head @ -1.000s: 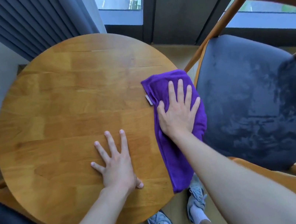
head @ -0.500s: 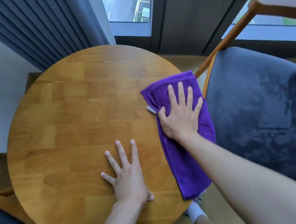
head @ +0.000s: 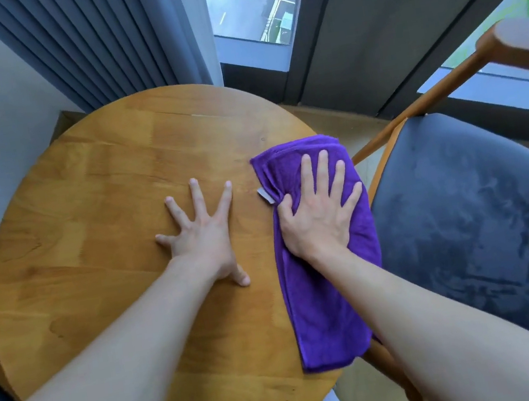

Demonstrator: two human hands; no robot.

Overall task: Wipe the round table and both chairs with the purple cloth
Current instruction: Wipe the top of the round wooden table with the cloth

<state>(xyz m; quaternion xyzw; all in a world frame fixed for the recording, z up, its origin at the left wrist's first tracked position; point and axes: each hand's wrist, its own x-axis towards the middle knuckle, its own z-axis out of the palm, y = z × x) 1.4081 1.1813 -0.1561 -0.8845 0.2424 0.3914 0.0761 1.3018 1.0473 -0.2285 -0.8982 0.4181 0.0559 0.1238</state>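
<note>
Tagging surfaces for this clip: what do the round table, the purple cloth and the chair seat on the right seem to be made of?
Round table: wood, joined planks with visible grain, smooth clear finish with a mild sheen. Purple cloth: soft, fuzzy pile, probably microfibre, with a small sewn label. Chair seat: dark napped fabric, velvet or suede-like, judging by the lighter brushed streaks; its frame looks like wood.

The round wooden worktop [head: 94,227] carried a folded purple cloth [head: 322,312] along its right edge, pressed flat under the right hand [head: 318,212]; the left hand [head: 204,235] lay spread beside it.
</note>
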